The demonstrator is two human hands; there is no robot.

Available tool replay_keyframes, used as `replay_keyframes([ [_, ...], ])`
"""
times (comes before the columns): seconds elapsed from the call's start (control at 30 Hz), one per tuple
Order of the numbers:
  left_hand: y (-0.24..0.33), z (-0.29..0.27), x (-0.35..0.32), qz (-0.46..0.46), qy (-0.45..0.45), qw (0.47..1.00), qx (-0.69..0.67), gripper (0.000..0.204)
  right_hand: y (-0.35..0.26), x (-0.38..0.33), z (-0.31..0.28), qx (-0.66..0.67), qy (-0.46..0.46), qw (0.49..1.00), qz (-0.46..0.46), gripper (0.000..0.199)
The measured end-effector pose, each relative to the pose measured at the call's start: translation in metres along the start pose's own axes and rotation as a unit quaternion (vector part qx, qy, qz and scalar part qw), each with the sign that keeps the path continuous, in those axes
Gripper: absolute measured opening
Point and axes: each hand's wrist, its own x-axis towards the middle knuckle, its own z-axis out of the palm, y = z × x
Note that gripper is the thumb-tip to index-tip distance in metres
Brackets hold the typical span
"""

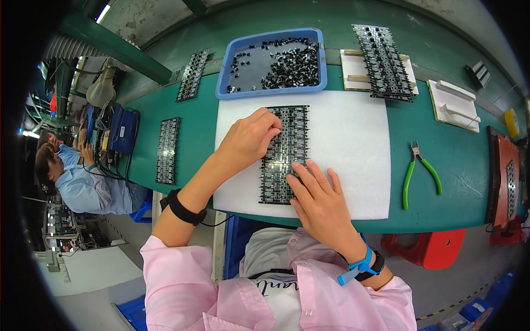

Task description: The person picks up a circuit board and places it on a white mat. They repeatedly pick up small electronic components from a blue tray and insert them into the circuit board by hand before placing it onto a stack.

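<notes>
A long black circuit board panel lies on a white foam mat in front of me. My left hand rests on the panel's upper left part, fingers curled, fingertips pinched against the board; whether a small part sits between them I cannot tell. My right hand lies flat on the panel's lower right end, fingers spread and pressing down. A black strap is on my left wrist, a blue band on my right.
A blue tray with several small black parts stands behind the mat. More board panels lie on the green bench. Green-handled pliers lie right of the mat. Another person sits at far left.
</notes>
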Motion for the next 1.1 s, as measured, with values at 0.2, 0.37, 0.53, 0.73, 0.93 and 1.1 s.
replay_keyframes([
  [0.2,0.000,0.000,0.002,0.006,-0.001,1.000,-0.008,0.005,0.002,-0.001,-0.001,-0.002,0.000,1.000,0.002,0.037],
  [0.37,-0.002,0.000,0.009,0.003,-0.014,1.000,-0.012,0.005,0.006,0.004,-0.003,-0.020,0.008,1.000,-0.008,0.037],
  [0.53,0.001,-0.003,0.000,-0.005,-0.049,0.991,0.128,0.007,-0.003,0.004,-0.004,0.008,-0.014,1.000,-0.001,0.036],
  [0.73,-0.002,0.004,0.002,0.061,-0.043,0.987,0.142,0.010,-0.007,0.003,-0.004,-0.008,-0.029,1.000,-0.008,0.036],
  [0.93,-0.003,-0.021,-0.003,0.065,-0.015,0.984,0.164,0.009,-0.013,0.007,-0.029,0.139,-0.069,0.985,0.069,0.033],
  [1.1,-0.011,-0.051,0.032,0.031,-0.014,0.987,0.155,0.012,0.010,0.045,-0.083,0.023,-0.132,0.990,0.039,0.026],
])
